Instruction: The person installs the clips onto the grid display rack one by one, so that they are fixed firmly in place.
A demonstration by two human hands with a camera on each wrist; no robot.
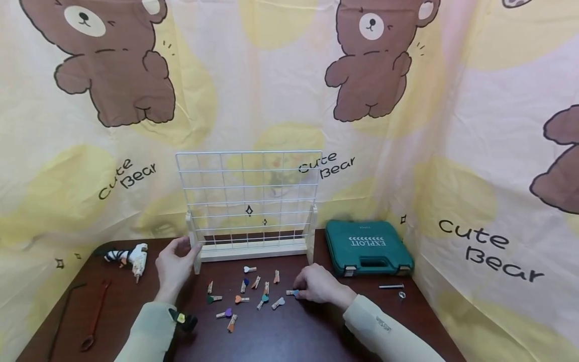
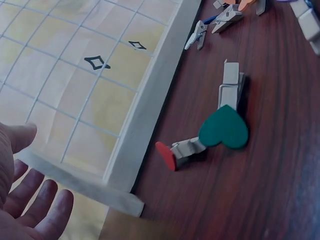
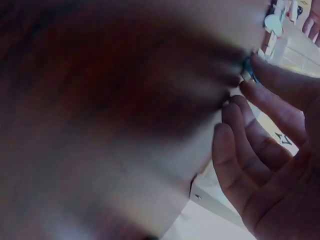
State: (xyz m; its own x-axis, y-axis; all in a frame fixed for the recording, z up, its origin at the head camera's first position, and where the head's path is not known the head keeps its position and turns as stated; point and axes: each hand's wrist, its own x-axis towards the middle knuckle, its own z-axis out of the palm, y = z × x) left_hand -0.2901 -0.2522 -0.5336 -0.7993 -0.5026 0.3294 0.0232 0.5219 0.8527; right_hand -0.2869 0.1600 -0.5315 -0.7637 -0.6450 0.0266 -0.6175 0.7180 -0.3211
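Note:
A white wire grid stands upright in a pale wooden stand. My left hand holds the stand's left post, thumb on one side and fingers on the other. Near the stand's right front, my right hand pinches a small clothespin with a blue heart at table level; the fingertips partly cover it. Several other heart clothespins lie loose before the stand, among them a green one, a red one, a purple one and an orange one.
At the back right lies a green tool case, with a bolt and a nut in front. On the left are a glue gun, a red wrench and a dark bent rod. Bear-print cloth surrounds the table.

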